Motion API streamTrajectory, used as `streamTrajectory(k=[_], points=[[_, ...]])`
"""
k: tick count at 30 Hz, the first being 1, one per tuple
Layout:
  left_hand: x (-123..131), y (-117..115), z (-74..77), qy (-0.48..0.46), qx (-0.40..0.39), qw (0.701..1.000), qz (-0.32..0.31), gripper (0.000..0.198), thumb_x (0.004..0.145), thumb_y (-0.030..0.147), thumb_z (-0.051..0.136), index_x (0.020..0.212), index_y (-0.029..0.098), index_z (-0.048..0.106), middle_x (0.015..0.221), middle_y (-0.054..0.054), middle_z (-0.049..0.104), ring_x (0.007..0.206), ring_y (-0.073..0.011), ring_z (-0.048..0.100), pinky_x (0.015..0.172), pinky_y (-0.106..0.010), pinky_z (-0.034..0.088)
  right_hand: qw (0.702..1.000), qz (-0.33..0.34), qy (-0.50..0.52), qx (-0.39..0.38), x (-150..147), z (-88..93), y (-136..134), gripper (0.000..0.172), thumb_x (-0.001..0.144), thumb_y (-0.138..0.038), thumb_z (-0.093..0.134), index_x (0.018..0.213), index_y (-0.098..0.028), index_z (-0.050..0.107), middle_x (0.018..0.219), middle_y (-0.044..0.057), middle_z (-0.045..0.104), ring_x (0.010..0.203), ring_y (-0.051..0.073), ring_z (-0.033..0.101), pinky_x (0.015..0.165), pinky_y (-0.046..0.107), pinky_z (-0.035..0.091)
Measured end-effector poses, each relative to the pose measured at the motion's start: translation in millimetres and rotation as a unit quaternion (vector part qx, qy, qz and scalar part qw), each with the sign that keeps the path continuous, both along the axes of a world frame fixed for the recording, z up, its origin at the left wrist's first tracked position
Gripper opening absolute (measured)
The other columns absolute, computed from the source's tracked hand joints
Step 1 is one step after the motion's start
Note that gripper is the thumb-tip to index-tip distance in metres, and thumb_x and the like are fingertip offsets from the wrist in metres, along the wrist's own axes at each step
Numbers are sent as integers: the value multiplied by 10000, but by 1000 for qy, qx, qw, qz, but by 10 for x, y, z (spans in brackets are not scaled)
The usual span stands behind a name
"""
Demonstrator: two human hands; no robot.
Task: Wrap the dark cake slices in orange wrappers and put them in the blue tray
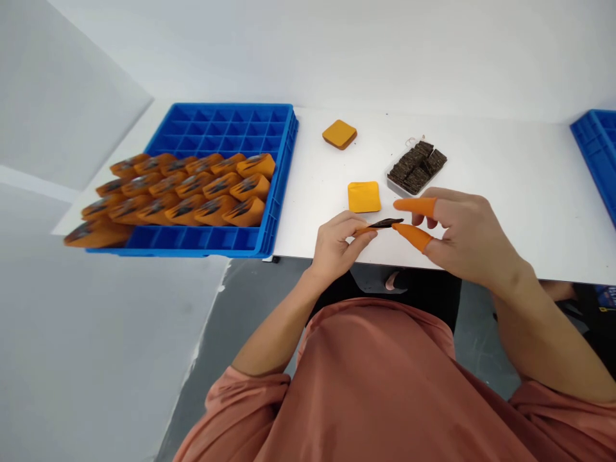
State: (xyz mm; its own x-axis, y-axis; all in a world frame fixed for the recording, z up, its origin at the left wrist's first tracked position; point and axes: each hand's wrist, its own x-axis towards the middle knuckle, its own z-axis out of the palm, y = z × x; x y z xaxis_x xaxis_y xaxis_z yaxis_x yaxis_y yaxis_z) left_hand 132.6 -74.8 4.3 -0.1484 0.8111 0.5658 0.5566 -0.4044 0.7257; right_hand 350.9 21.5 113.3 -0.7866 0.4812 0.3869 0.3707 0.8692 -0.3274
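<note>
Pinched in my left hand [335, 245] is a small orange pouch [386, 223], seen nearly edge-on, with something dark at its opening. My right hand [469, 234] is at the pouch's right end, its thumb tip at the edge and its index finger raised apart from the thumb. Orange finger cots cover that thumb and index finger. Just beyond the pouch lies a flat yellow-orange pouch or stack [364, 197]. A clear plastic box [402, 190] behind my right hand holds dark brown flat pieces [416, 167] in stacks.
On the left, a blue divided tray [285, 167] carries rows of filled orange pouches [192, 186]; one overhangs its front left corner. Another orange stack [339, 133] lies toward the back of the white table [520, 192]. A second blue tray [597, 151] stands at the right edge.
</note>
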Motion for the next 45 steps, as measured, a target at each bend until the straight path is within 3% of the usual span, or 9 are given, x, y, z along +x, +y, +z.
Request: streamTrajectory(k=[4, 9, 15, 21, 29, 34, 38, 42, 45], points=[[-3, -10, 16, -57, -15, 998, -18, 172, 1023, 401, 774, 1057, 253, 856, 980, -61, 818, 883, -199, 749, 805, -334, 583, 980, -16, 98, -172, 53, -132, 67, 337, 949, -428, 821, 1252, -284, 843, 906, 29, 754, 688, 170, 593, 572, 316, 462], [23, -18, 34, -101, -43, 992, -64, 208, 1016, 442, 779, 1042, 250, 855, 1014, -72, 825, 948, -222, 767, 863, -355, 603, 946, -10, 151, -285, 12, -353, 74, 191, 955, -457, 817, 947, -277, 879, 793, 10, 725, 652, 153, 567, 570, 310, 448], [-27, -41, 33, -161, 14, 986, 27, 198, 979, 446, 825, 1035, 257, 825, 1049, -62, 809, 972, -190, 756, 837, -315, 614, 962, -11, 164, -219, 23, -436, 62, 128, 985, -381, 796, 968, -301, 895, 794, 15, 748, 640, 160, 572, 578, 317, 455], [-29, -45, 76, -126, 30, 991, 28, 144, 974, 415, 841, 941, 275, 845, 1007, -54, 806, 921, -183, 738, 777, -325, 577, 975, -10, 176, -136, 40, -471, 76, 124, 1022, -353, 779, 1016, -320, 898, 808, 23, 750, 639, 163, 582, 573, 322, 456], [-32, -58, 79, -110, 34, 993, 35, 184, 1001, 445, 808, 953, 269, 826, 998, -57, 785, 922, -192, 726, 753, -329, 560, 979, -13, 167, -116, 53, -454, 71, 153, 1035, -413, 763, 1031, -337, 896, 827, 36, 754, 658, 179, 616, 591, 335, 495], [-98, -109, 192, 27, 64, 998, -11, 198, 975, 314, 846, 1170, 284, 826, 1094, -67, 814, 966, -197, 732, 781, -326, 557, 983, 27, 155, -99, 4, -492, 2, 150, 1029, -301, 740, 1034, -290, 890, 855, 51, 771, 707, 190, 670, 646, 341, 532], [-175, -218, 274, 122, 65, 990, -13, 88, 1013, 304, 796, 1076, 286, 854, 974, -55, 823, 862, -192, 726, 786, -345, 557, 985, 61, 148, -68, -74, -550, -125, 174, 1026, -228, 704, 1030, -275, 872, 888, 62, 779, 727, 208, 693, 623, 356, 531], [-464, -492, 369, 129, 3, 991, 31, 179, 1056, 400, 731, 1041, 295, 876, 938, -68, 814, 849, -201, 738, 771, -355, 567, 982, 66, 157, -81, -114, -615, -170, 198, 1013, -265, 770, 1163, -370, 847, 950, 53, 795, 759, 252, 730, 628, 410, 548], [-1005, -904, 512, 141, -21, 981, 131, 221, 1049, 424, 717, 994, 289, 884, 944, -67, 806, 866, -211, 729, 789, -363, 576, 981, 56, 164, -88, -91, -665, -126, 250, 983, -250, 810, 1153, -432, 831, 947, 62, 800, 731, 291, 729, 603, 463, 515]])
